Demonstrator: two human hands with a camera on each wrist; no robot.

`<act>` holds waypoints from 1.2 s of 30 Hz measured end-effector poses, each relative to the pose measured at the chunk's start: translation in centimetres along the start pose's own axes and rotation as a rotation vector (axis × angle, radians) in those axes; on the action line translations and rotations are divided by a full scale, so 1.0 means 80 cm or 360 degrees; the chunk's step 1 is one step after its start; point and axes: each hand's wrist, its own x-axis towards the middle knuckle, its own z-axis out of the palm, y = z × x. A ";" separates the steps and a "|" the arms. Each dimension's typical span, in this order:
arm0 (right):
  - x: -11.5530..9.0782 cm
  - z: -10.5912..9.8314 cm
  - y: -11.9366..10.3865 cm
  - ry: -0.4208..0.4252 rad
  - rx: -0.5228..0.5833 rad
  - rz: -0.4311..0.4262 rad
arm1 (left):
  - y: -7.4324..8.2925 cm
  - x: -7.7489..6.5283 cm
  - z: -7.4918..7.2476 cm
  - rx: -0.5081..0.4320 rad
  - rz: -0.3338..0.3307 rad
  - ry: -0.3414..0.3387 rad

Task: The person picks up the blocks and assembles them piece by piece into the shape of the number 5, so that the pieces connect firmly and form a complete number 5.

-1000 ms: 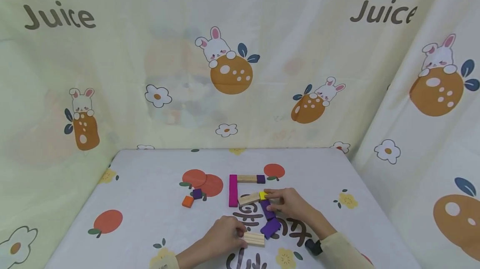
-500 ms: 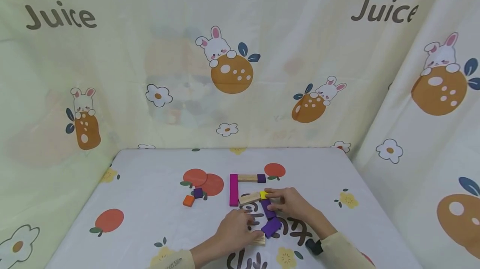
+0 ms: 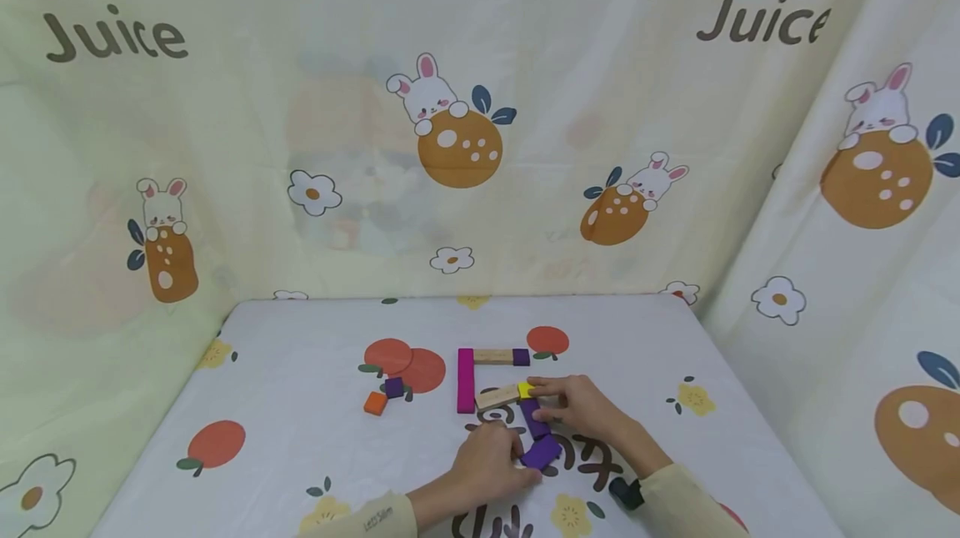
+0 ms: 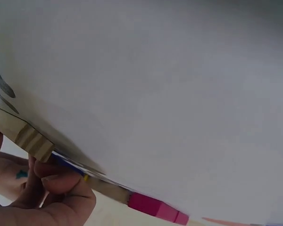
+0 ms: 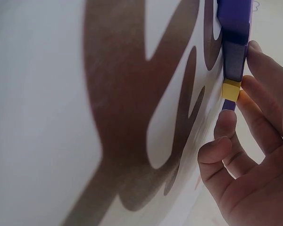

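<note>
My left hand point(image 3: 491, 461) reaches over the table, thumb and index finger at two sides of the lower purple block point(image 3: 541, 453), pinching it. Beneath that hand a pale wooden block point(image 4: 21, 134) is hidden in the head view but shows in the left wrist view. My right hand point(image 3: 577, 409) rests against the curve of blocks from the right, fingers fairly straight. Its index finger touches the yellow block point(image 3: 527, 390), its thumb the upper purple block point(image 3: 534, 419). A wooden block point(image 3: 498, 398) links the yellow one to the upright-running magenta block point(image 3: 466, 380).
Another wooden block point(image 3: 493, 357) and a small purple cube point(image 3: 521, 357) extend right from the magenta block's far end. Farther left lie an orange cube point(image 3: 375, 403) and a dark purple cube point(image 3: 393, 388). A dark object point(image 3: 626, 493) sits beside the right sleeve.
My left hand has left the end of the near wooden block and moved right and forward to the lower purple block, covering the wooden one. My right hand stays where it was.
</note>
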 end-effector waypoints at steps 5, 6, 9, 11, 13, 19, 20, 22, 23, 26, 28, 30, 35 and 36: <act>-0.001 0.000 0.001 0.0014 -0.0009 0.0000 | -0.001 0.001 0.002 0.0027 -0.0001 0.0011; -0.001 0.000 0.001 0.0017 -0.0013 -0.0004 | -0.001 0.000 0.002 0.0034 0.0000 0.0019; -0.001 0.001 0.001 0.0023 -0.0018 -0.0012 | -0.001 -0.003 0.002 0.0059 -0.0008 0.0040; -0.001 0.001 0.000 0.0023 -0.0017 -0.0008 | 0.000 -0.005 0.001 0.0073 -0.0017 0.0048; -0.001 0.001 0.000 0.0023 -0.0015 0.0002 | 0.001 -0.007 0.000 0.0085 -0.0023 0.0050; -0.001 0.000 -0.001 0.0030 -0.0028 0.0020 | -0.009 -0.009 -0.002 0.0143 0.0045 0.0080; -0.001 0.000 -0.002 0.0028 -0.0027 0.0024 | -0.012 -0.011 -0.003 0.0151 0.0051 0.0087; -0.001 0.001 -0.002 0.0022 -0.0020 0.0033 | -0.019 -0.016 -0.007 0.0179 0.0048 0.0083; -0.001 0.001 -0.001 0.0020 -0.0016 0.0038 | -0.022 -0.019 -0.008 0.0193 0.0039 0.0073; 0.000 0.002 -0.001 0.0021 -0.0016 0.0047 | -0.030 -0.028 -0.016 0.0219 0.0021 0.0035; 0.000 0.002 -0.001 0.0025 -0.0022 0.0046 | -0.034 -0.033 -0.021 0.0250 0.0018 -0.0004; 0.000 0.002 -0.002 0.0030 -0.0025 0.0043 | -0.037 -0.037 -0.026 0.0256 0.0005 -0.0041; -0.001 0.001 -0.003 0.0027 -0.0008 0.0046 | -0.044 -0.044 -0.033 0.0209 -0.0067 -0.0111; -0.002 0.001 -0.003 0.0028 -0.0005 0.0049 | -0.045 -0.044 -0.034 0.0200 -0.0076 -0.0114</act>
